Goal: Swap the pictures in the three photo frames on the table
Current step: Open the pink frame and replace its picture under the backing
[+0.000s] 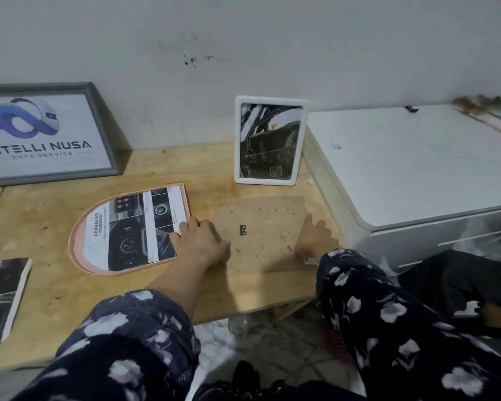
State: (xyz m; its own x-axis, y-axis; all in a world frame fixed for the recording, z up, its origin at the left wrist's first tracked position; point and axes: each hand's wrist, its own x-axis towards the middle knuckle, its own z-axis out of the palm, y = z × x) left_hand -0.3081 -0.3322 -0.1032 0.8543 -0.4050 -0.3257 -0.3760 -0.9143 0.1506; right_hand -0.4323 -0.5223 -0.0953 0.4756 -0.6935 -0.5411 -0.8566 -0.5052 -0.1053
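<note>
On the table [70, 299], both hands, left hand [201, 241] and right hand [315, 235], press flat-fingered on the backing board [261, 227]; best lift it level onto the arched frame [78, 241].

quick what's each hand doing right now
Left hand: open, fingers resting on the arched pink frame.
Right hand: open, pressing flat on the brown backing board.

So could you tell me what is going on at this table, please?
A person is swapping frame pictures. The left hand rests on the pink arched frame, which lies flat with a brochure picture in it. The right hand rests on its brown backing board beside it. A white frame stands behind.
</note>
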